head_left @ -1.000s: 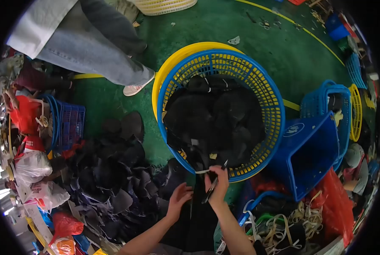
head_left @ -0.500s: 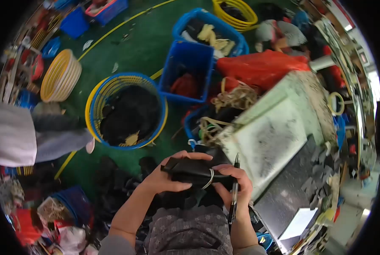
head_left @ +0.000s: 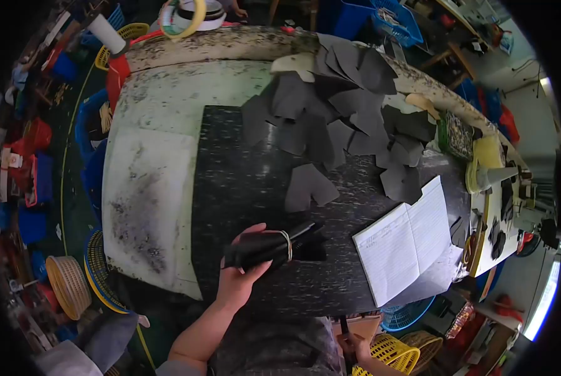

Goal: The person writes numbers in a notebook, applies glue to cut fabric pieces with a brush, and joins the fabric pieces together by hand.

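Note:
My left hand [head_left: 238, 283] grips a bundle of black sheet pieces [head_left: 255, 249], bound by a pale elastic band [head_left: 288, 245]. The bundle is over the dark tabletop [head_left: 230, 188], its far end fanning out to the right. Low in the view, close to my body and below the table edge, is my right hand [head_left: 356, 348]. Its fingers are closed around something dark and narrow that I cannot make out. An open notebook [head_left: 406, 241] with handwriting lies on the table to the right. Loose dark grey cut pieces [head_left: 312, 188] lie beyond the bundle.
More grey pieces [head_left: 349, 106] are heaped toward the table's far side. A whitish stained board [head_left: 149, 207] covers the left part. A tape roll [head_left: 189, 19] stands at the far left edge. Yellow baskets [head_left: 393, 357] sit below at right; a person's leg [head_left: 108, 338] shows at lower left.
My view has swung right from the floor baskets to the tabletop. My right hand has let go of the bundle and moved down toward my body; my left hand keeps hold of it.

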`<state>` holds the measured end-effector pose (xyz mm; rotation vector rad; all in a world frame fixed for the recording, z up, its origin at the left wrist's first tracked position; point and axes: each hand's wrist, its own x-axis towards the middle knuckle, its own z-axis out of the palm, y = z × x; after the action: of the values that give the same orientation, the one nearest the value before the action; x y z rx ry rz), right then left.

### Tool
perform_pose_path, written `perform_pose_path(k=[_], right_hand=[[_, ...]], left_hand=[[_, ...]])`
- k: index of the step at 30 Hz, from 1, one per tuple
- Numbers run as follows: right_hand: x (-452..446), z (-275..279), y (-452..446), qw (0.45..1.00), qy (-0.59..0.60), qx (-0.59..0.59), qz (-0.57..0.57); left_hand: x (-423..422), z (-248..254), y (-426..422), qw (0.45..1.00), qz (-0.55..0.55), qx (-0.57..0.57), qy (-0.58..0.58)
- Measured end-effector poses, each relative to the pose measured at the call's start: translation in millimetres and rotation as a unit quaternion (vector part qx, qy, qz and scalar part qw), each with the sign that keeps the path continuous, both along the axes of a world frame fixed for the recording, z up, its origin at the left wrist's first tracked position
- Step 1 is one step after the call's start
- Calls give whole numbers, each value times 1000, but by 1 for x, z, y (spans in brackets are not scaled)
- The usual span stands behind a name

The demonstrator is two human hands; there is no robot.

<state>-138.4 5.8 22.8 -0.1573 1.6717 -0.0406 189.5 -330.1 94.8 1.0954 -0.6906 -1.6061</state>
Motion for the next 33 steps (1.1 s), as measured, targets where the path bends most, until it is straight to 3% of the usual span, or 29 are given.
perform_pose_path(k=[1, 2, 3, 4, 6, 8, 10, 11, 13, 14, 15, 17, 22, 25, 27, 30, 31, 33], right_hand=[[-11, -24, 12, 964, 91, -150, 197], [-21, -45, 14, 859, 174, -294, 381], [-33, -63, 4, 769, 204, -358, 489], [-44, -77, -9, 768, 189, -365, 492], [-54, -107, -37, 775, 125, -389, 482], [-53, -134, -68, 778, 59, -415, 469], [-50, -146, -98, 779, 9, -434, 452], [-51, -144, -112, 780, -9, -439, 445], [-58, -130, -137, 783, -34, -444, 435], [-66, -121, -152, 782, -38, -446, 433], [-77, -109, -164, 785, -40, -444, 431], [-94, -79, -171, 803, -32, -430, 412], [-115, 8, -157, 853, -13, -394, 342], [-105, 34, -177, 848, -57, -410, 330], [-86, 41, -200, 831, -100, -434, 332], [-66, 71, -210, 820, -121, -459, 320], [-65, 82, -207, 819, -123, -460, 320], [-68, 96, -196, 823, -125, -452, 321]], left_hand=[[-5, -6, -7, 997, -65, -18, -23], [-8, -10, -12, 990, -127, -36, -49], [-9, -6, -11, 991, -121, 25, -52], [-11, -3, -12, 991, -112, 30, -65], [-9, 6, -20, 990, -120, -70, -31], [15, 20, -26, 984, -109, -91, -107], [30, 44, -46, 904, -214, -153, -337], [11, 55, -56, 872, -212, -146, -416], [-21, 65, -82, 724, -343, -203, -563], [-34, 54, -85, 687, -365, -247, -577], [-39, 49, -83, 692, -357, -253, -574], [-55, 39, -80, 650, -426, -205, -594], [-56, 48, -64, 717, -412, -148, -542], [-39, 62, -62, 880, -256, -9, -400], [-41, 62, -64, 957, -134, -56, -250], [-46, 48, -54, 978, -99, -125, -135], [-48, 43, -45, 990, -102, -76, -69], [-47, 28, -23, 981, -152, -94, -77]])
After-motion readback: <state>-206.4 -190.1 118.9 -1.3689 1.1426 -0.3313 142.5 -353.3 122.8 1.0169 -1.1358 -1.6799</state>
